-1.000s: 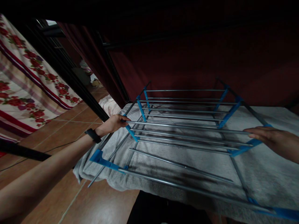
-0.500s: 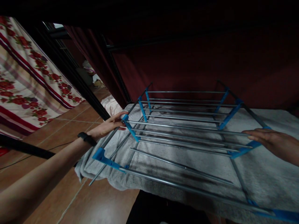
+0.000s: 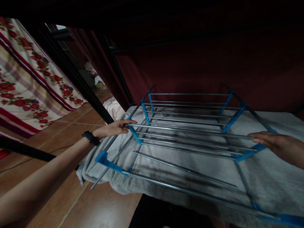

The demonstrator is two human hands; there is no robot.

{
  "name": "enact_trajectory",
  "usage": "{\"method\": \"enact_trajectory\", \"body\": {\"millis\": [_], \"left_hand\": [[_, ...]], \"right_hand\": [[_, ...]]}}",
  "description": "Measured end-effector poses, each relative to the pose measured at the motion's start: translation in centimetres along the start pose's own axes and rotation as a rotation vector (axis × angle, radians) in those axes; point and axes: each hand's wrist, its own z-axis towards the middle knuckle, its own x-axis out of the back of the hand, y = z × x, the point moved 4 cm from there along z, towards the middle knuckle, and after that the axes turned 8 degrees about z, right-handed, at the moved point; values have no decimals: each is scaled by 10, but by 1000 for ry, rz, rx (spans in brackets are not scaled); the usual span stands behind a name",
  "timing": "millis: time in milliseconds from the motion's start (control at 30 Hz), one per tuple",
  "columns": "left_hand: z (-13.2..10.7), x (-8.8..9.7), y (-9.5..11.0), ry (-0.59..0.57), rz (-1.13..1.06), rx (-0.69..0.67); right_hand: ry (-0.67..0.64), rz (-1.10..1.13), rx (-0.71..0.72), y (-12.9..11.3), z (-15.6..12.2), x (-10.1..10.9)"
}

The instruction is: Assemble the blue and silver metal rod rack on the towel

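Observation:
A rack of grey metal tubes with blue plastic connectors (image 3: 234, 118) lies on a grey blanket (image 3: 275, 177). Across its middle runs a metal rod (image 3: 185, 128). My left hand (image 3: 115, 128), with a dark band on the wrist, pinches the left end of this rod at a blue connector (image 3: 135, 135). The rod's right end is under the fingers of my right hand (image 3: 279, 145), closed beside another blue connector (image 3: 253, 152); the fingers partly hide that joint. In the near bay, a loose rod (image 3: 185, 168) rests at a slant, its ends apart from the connectors.
A black bed-frame post (image 3: 78, 82) slants past on the left. A dark red curtain (image 3: 190, 69) hangs behind the rack. Farther left is a flowered cloth (image 3: 35, 82) above the tiled floor (image 3: 99, 205). My dark-clothed legs (image 3: 166, 212) are just below the blanket's near edge.
My left hand has shifted slightly right and down, its fingers now reaching over the connector onto the rod end. My right hand and the rack look nearly unchanged.

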Motion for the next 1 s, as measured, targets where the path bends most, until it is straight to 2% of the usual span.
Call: {"method": "enact_trajectory", "body": {"millis": [100, 300, 800, 1000], "left_hand": [[3, -3, -8, -38, -85, 26], [15, -4, -23, 42, -26, 95], [18, -10, -23, 178, -214, 180], [17, -9, -22, 228, -155, 215]], "right_hand": [[-6, -24, -3, 1, -1, 0], [-1, -36, 14, 1, -1, -2], [-7, -24, -2, -9, 2, 2], [-14, -34, 1, -6, 0, -1]]}}
